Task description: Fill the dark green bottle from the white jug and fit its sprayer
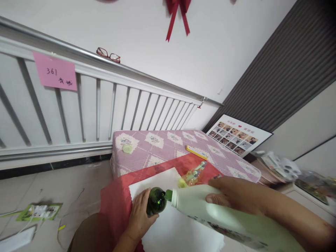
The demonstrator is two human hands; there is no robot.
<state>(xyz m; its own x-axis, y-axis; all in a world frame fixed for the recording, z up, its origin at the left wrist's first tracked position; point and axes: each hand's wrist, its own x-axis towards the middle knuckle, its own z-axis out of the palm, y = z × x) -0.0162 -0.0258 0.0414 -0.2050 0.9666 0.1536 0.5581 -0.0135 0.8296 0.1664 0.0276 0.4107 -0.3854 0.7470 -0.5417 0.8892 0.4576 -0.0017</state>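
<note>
- Near right, we are gripping a big pale-green bottle point(236, 220), smooth and plastic-looking, in our right hand point(223, 191); its body is leaning leftward with the neck foremost.
- At that ribbed neck, a green spout point(168, 195) is pointing at the small bottle's neck; we cannot tell whether the two are touching.
- To the left, our left hand point(140, 214) is wrapping its fingers around that glossy, rounded dark-green bottle point(156, 200). Our hands are working apart, each clamped on its own bottle.
- Beneath them, a white sheet point(181, 232) with a scalloped edge is lying over a thin red cloth point(117, 199), which is draping off the near left side.
- Just beyond the sheet, orange-and-green plastic pieces point(194, 175) are resting on the red.
- Farther off, a slim yellow-and-white box point(196, 152) is lying at the cloth's far edge, and a round, pale-green cap point(127, 148) is sitting to the left on a purple mattress point(178, 140) patterned with cream diamonds.
- Far behind, a slatted white radiator point(131, 108) is running along the wall, and a flat photo board point(238, 134) is leaning at right against dark ribbed panelling point(283, 66).
</note>
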